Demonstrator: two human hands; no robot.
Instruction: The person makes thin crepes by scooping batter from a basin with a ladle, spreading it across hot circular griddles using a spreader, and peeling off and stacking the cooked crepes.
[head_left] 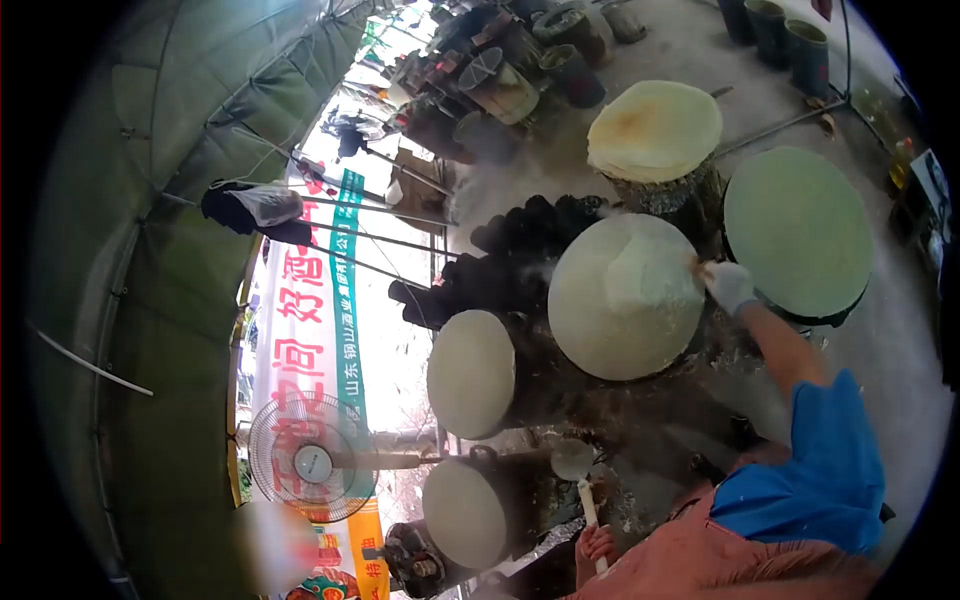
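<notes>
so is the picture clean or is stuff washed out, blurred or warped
In the head view, daylight beside the banner is blown out to white; in the head view, the pale blob at lower left is too blurred to identify; the head view's black corners and rounded edge suggest a fisheye-like lens; whitish haze, also in the head view, softens the area around the black pile.

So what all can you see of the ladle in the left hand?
The ladle has a round, pale grey head and a straight, light handle, possibly wood. The left hand holds it near the lower end. The head points up the picture, right of a pale griddle; whether it holds anything or touches something beneath is unclear.
</notes>
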